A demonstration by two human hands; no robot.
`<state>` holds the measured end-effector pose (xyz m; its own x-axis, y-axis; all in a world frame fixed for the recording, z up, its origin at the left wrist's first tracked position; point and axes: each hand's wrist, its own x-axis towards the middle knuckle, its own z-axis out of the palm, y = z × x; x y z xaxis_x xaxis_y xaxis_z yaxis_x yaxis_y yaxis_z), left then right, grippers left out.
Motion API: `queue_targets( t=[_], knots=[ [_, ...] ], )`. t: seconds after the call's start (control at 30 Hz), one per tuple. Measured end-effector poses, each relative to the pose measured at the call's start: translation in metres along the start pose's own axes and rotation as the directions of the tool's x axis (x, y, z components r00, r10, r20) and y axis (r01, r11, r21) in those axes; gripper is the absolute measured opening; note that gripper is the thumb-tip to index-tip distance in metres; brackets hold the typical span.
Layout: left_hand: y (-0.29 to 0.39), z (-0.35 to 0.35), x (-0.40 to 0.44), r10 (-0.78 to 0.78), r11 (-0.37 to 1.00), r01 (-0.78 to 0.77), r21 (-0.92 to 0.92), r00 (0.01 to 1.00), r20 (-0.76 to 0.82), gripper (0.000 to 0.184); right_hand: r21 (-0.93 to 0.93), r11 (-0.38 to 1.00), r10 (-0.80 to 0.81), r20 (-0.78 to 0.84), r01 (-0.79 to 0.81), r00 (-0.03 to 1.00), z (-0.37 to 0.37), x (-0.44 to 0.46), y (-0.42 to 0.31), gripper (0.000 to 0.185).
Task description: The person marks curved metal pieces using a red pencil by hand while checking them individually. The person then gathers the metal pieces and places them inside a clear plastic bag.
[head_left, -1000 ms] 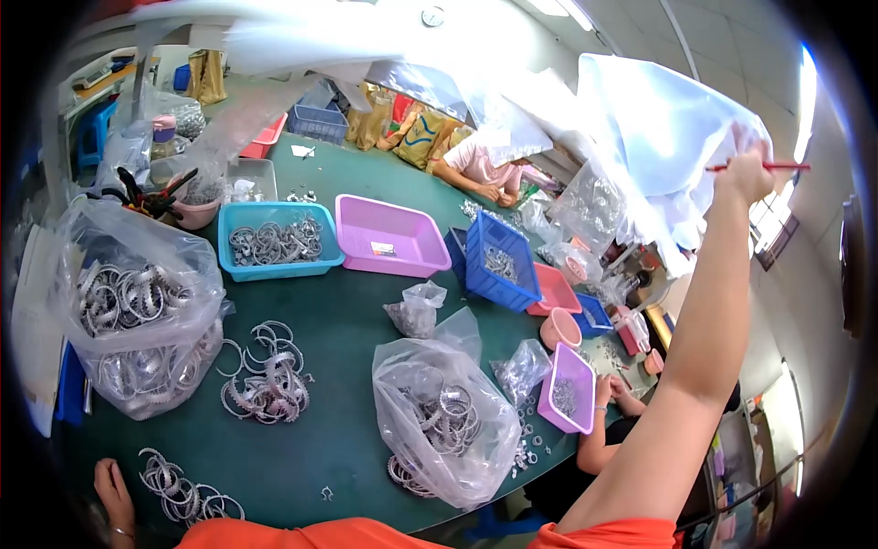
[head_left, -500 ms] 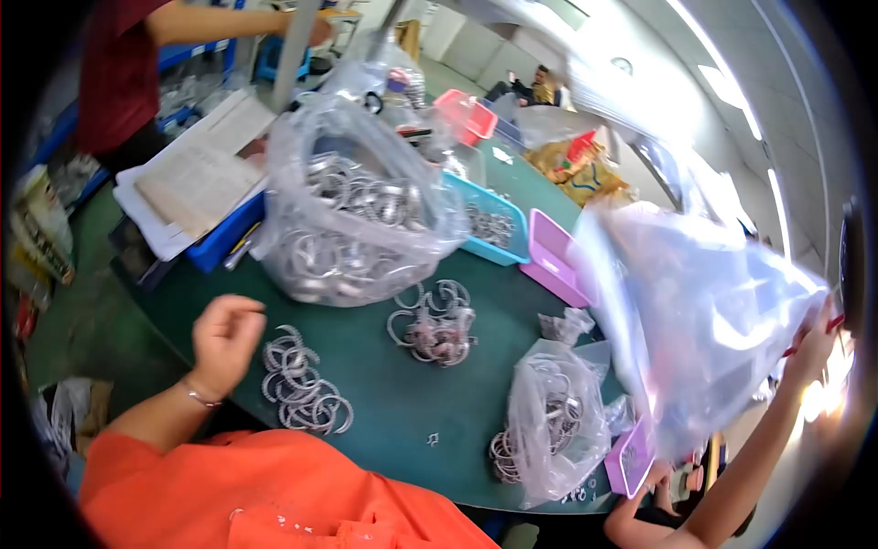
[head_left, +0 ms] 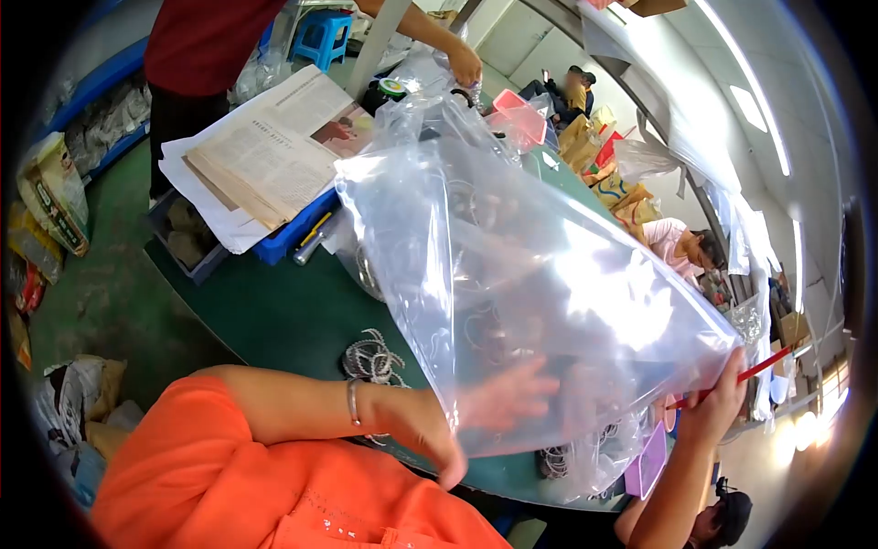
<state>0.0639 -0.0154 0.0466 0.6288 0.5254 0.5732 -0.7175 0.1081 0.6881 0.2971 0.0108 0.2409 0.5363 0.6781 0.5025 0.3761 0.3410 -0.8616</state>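
Observation:
A large clear plastic bag [head_left: 512, 274] stretches across the middle of the view. At its right corner my right hand [head_left: 718, 403] grips the plastic, with a thin red stick [head_left: 764, 366] also in its fingers. My left hand [head_left: 425, 425] is at the bag's left edge. Its fingers show blurred and spread through the plastic; the thumb points down outside. I cannot tell whether the hand touches the film. A pile of silver-coloured bangles [head_left: 373, 359] lies above my left forearm, partly covered by it. More bangles show faintly behind the bag.
On the green table [head_left: 274, 316] stands a blue tray [head_left: 293, 240] topped by newspapers [head_left: 265, 156], with a screwdriver [head_left: 313, 240] beside it. A purple basket [head_left: 647, 462] is at the right edge. A co-worker's arm [head_left: 425, 32] reaches over the far side.
The big plastic bag has swung left across the table, now covering the bangle-filled bag and trays. My left hand has moved right to the bag's edge, its fingers spreading from a curl.

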Motion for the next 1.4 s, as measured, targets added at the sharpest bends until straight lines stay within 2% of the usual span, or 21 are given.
queue_targets(
  t=[0.07, 0.13, 0.2, 0.27, 0.33, 0.47, 0.57, 0.63, 0.67, 0.73, 0.83, 0.87, 0.93, 1.0, 1.07, 1.17, 1.2, 1.23, 1.27, 1.33, 1.4],
  knots=[
    [0.036, 0.003, -0.016, 0.037, 0.996, -0.067, -0.064, 0.922, -0.386, 0.076, 0.062, 0.997, 0.031, 0.234, -0.046, 0.972, -0.019, -0.003, 0.035, 0.021],
    [0.061, -0.008, -0.045, -0.005, 0.991, 0.077, 0.114, 0.848, -0.529, 0.033, -0.002, 0.99, 0.136, 0.334, -0.143, 0.933, -0.022, -0.014, 0.062, 0.023],
    [0.083, -0.006, -0.068, 0.159, 0.984, -0.067, 0.163, 0.735, -0.659, 0.009, -0.048, 0.957, 0.285, 0.324, -0.285, 0.902, -0.006, -0.037, 0.076, 0.026],
    [0.107, -0.015, -0.093, 0.515, 0.846, -0.369, 0.385, 0.755, -0.406, 0.004, -0.185, 0.897, 0.442, 0.346, -0.402, 0.827, -0.008, -0.043, 0.103, 0.034],
    [0.139, -0.012, -0.114, 0.653, 0.711, -0.441, 0.548, 0.704, -0.28, 0.007, -0.233, 0.77, 0.638, 0.302, -0.594, 0.709, -0.008, -0.046, 0.141, 0.026],
    [0.191, 0.0, -0.153, 0.666, 0.557, -0.437, 0.706, 0.743, -0.066, 0.015, -0.411, 0.683, 0.726, 0.29, -0.603, 0.624, -0.002, -0.063, 0.216, 0.047],
    [0.202, 0.013, -0.189, 0.708, 0.565, -0.413, 0.714, 0.687, -0.163, 0.02, -0.736, 0.59, 0.761, 0.37, -0.331, 0.533, 0.011, -0.083, 0.226, 0.058],
    [0.208, 0.024, -0.212, 0.735, 0.57, -0.367, 0.735, 0.628, -0.257, 0.023, -0.773, 0.627, 0.624, 0.426, -0.094, 0.654, 0.007, -0.09, 0.264, 0.06],
    [0.211, 0.03, -0.221, 0.741, 0.574, -0.338, 0.746, 0.602, -0.297, 0.025, -0.74, 0.628, 0.386, 0.564, 0.24, 0.73, -0.011, -0.085, 0.316, 0.06],
    [0.22, 0.041, -0.228, 0.725, 0.593, -0.328, 0.735, 0.616, -0.31, 0.029, -0.72, 0.524, 0.31, 0.659, 0.455, 0.685, -0.003, -0.087, 0.286, 0.048],
    [0.236, 0.048, -0.221, 0.63, 0.672, -0.414, 0.614, 0.755, -0.182, 0.022, -0.436, 0.7, -0.081, 0.738, 0.566, 0.67, 0.021, -0.096, 0.235, 0.041],
    [0.241, 0.052, -0.219, 0.614, 0.678, -0.437, 0.591, 0.779, -0.13, 0.022, -0.398, 0.848, 0.07, 0.738, 0.35, 0.671, 0.042, -0.113, 0.178, 0.034],
    [0.243, 0.062, -0.212, 0.615, 0.673, -0.484, 0.56, 0.786, -0.06, 0.021, -0.101, 0.982, -0.003, 0.84, 0.161, 0.542, 0.069, -0.14, 0.139, 0.021],
    [0.249, 0.075, -0.207, 0.627, 0.65, -0.526, 0.548, 0.779, 0.002, 0.02, 0.093, 0.98, -0.169, 0.861, 0.178, 0.479, 0.092, -0.175, 0.097, 0.018],
    [0.249, 0.086, -0.202, 0.65, 0.624, -0.579, 0.525, 0.757, 0.063, 0.019, 0.272, 0.952, -0.219, 0.928, -0.144, 0.303, 0.114, -0.205, 0.077, 0.019],
    [0.241, 0.097, -0.181, 0.695, 0.591, -0.657, 0.468, 0.709, 0.118, 0.019, -0.061, 0.788, -0.05, 0.985, -0.613, -0.162, 0.144, -0.259, 0.062, 0.044],
    [0.234, 0.101, -0.17, 0.721, 0.58, -0.686, 0.439, 0.683, 0.114, 0.019, -0.091, 0.81, -0.068, 0.967, -0.58, -0.247, 0.156, -0.274, 0.062, 0.054],
    [0.223, 0.109, -0.154, 0.785, 0.564, -0.744, 0.359, 0.618, 0.047, 0.017, -0.164, 0.725, -0.057, 0.954, -0.669, -0.295, 0.17, -0.302, 0.074, 0.06],
    [0.216, 0.113, -0.144, 0.789, 0.545, -0.748, 0.38, 0.61, 0.069, 0.017, -0.364, 0.528, -0.082, 0.877, -0.767, -0.473, 0.18, -0.32, 0.08, 0.086],
    [0.205, 0.118, -0.128, 0.819, 0.557, -0.77, 0.311, 0.571, -0.053, 0.022, -0.584, 0.318, -0.194, 0.731, -0.747, -0.654, 0.188, -0.333, 0.067, 0.083],
    [0.195, 0.114, -0.112, 0.821, 0.57, -0.799, 0.193, 0.542, -0.18, 0.028, -0.651, 0.118, -0.343, 0.682, -0.75, -0.646, 0.191, -0.348, 0.064, 0.067]
  ],
)
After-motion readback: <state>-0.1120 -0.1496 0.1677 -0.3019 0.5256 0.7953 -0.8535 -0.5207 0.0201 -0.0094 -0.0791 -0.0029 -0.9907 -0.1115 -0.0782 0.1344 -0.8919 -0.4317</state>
